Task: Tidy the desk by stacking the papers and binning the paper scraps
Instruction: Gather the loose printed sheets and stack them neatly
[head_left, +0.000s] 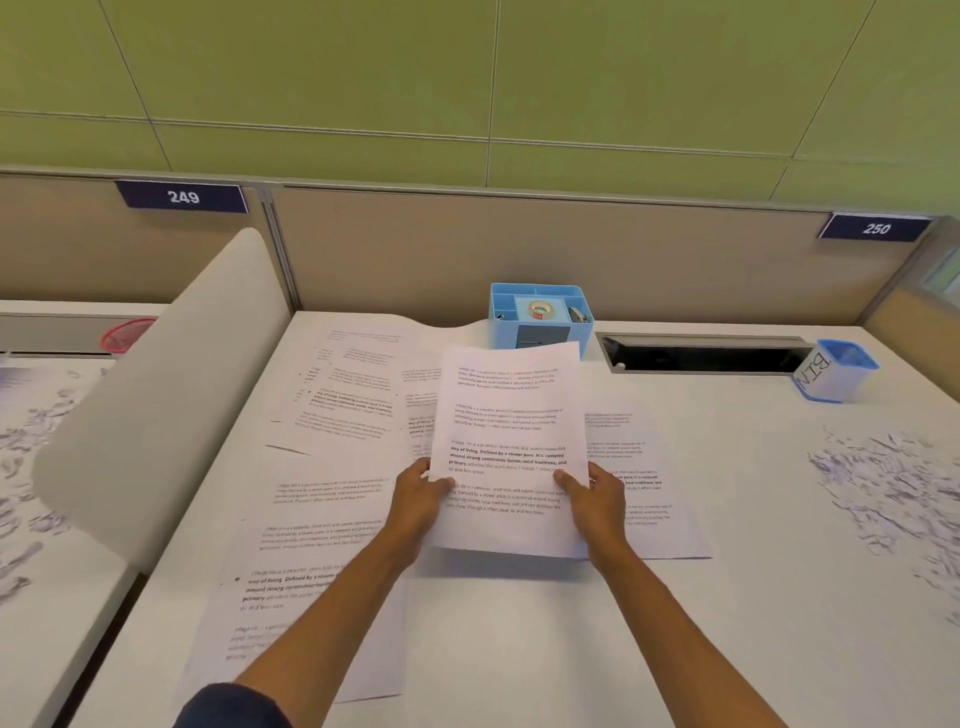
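Stacking step: left hand (415, 501) and right hand (597, 499) pinch the sheets (506, 447) at their side edges, raised above the desk (519, 649). Next, gather remaining papers (311, 525); scraps (893, 483) lie unbinned.

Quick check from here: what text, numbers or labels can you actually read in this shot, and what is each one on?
"249": dark plate on the partition, left.
"250": dark plate on the partition, right.
"BIN": handwritten sideways on the small blue-rimmed tub.
"way of living. Defined by a slower pace": bold line on the held sheet; other print too blurred.

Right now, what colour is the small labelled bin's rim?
Blue rim on the small white bin marked BIN; head view.
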